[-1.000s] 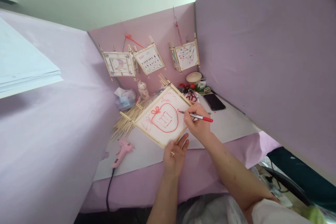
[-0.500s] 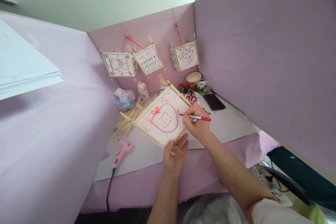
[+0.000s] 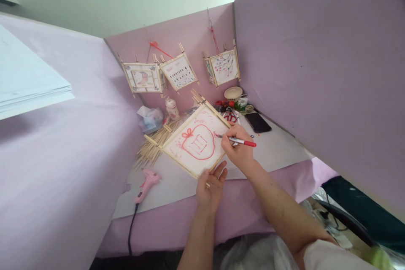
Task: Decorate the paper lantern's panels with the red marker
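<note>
A square paper panel in a wooden stick frame (image 3: 193,141) lies tilted on the table, with a red drawing on it. My right hand (image 3: 237,149) is closed around a red marker (image 3: 241,141), whose tip touches the paper's right side. At the frame's near corner, my left hand (image 3: 210,187) steadies the panel, its fingers stretched along the edge and thumb beneath.
A pink glue gun (image 3: 145,181) with a black cord lies at the left. A pile of wooden sticks (image 3: 155,143) sits behind the panel. A black phone (image 3: 257,122), a small bowl (image 3: 233,93) and craft bits stand at the back. Three finished panels hang on the purple wall (image 3: 180,71).
The marker tip shifted slightly along the paper's right side and back. My left hand stayed at the corner.
</note>
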### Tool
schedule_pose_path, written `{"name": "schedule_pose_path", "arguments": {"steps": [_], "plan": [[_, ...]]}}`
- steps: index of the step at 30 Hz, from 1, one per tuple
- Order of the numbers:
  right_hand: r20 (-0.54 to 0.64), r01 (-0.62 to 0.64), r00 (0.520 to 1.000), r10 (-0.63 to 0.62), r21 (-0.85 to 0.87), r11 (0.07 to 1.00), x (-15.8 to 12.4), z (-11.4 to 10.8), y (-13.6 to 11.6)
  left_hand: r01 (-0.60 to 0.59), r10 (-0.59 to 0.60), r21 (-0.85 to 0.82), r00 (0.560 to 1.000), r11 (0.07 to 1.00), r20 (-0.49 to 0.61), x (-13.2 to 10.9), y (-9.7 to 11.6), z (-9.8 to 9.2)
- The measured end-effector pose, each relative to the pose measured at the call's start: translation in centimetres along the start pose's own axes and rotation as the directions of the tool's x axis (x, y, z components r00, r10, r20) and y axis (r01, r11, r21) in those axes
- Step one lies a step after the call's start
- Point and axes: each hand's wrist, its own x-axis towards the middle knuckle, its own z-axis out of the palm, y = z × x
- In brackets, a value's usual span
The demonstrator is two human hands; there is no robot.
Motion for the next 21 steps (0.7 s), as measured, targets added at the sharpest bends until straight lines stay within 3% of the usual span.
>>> {"name": "schedule_pose_path", "arguments": {"steps": [8, 14, 21], "plan": [[-0.058, -0.024, 0.998, 0.029, 0.096, 0.995, -0.3, 0.0, 0.0, -0.001, 0.001, -0.018, 1.0, 1.0, 0.005, 0.0, 0.0, 0.1], [-0.111, -0.135, 0.978, 0.177, 0.31, 0.941, 0.1, -1.0, -1.7, 0.0, -0.001, -0.046, 1.0, 0.999, -0.02, 0.0, 0.5, -0.1], [-0.1, -0.176, 0.971, 0.216, 0.312, 0.934, 0.7, -2.2, -3.3, 0.035, -0.034, -0.12, 0.999, 0.992, 0.009, -0.2, 0.8, -0.3]]}}
